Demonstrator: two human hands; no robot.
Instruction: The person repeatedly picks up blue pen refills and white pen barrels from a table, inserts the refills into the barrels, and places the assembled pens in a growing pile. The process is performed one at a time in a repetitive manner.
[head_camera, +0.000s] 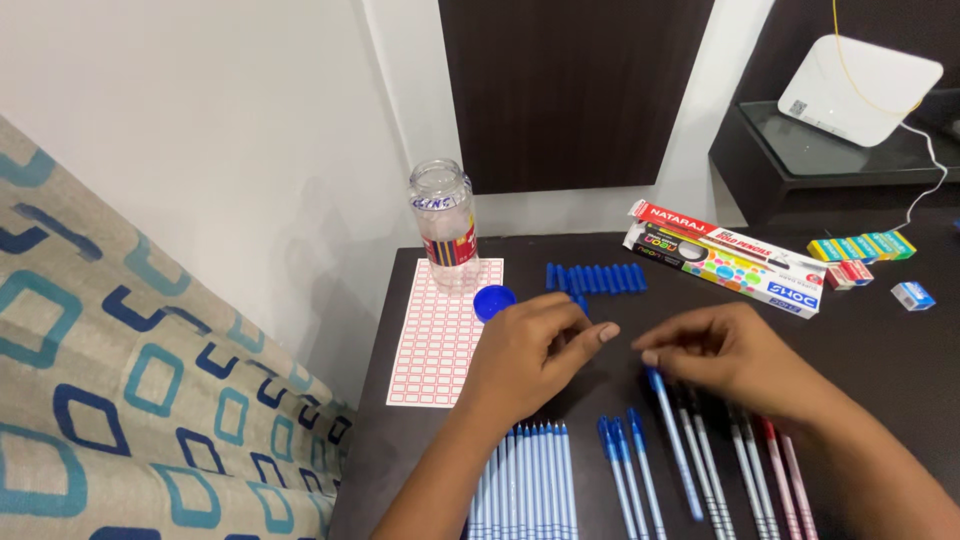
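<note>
A sheet of red-bordered stickers (440, 335) lies at the left of the dark table (880, 340), with a clear plastic jar (444, 225) standing on its far end and a blue lid (493, 301) touching its right edge. Just right of the sheet, the left hand (530, 355) hovers palm down, fingers curled, thumb and forefinger stretched rightward (whether they pinch a small blue cap I cannot tell). Beyond it lies a row of blue caps (595, 278). Further right of the sheet, the right hand (725, 355) mirrors it, fingertips closed on the top of a blue pen (672, 440), which slants over the pens (640, 475) lined up below.
</note>
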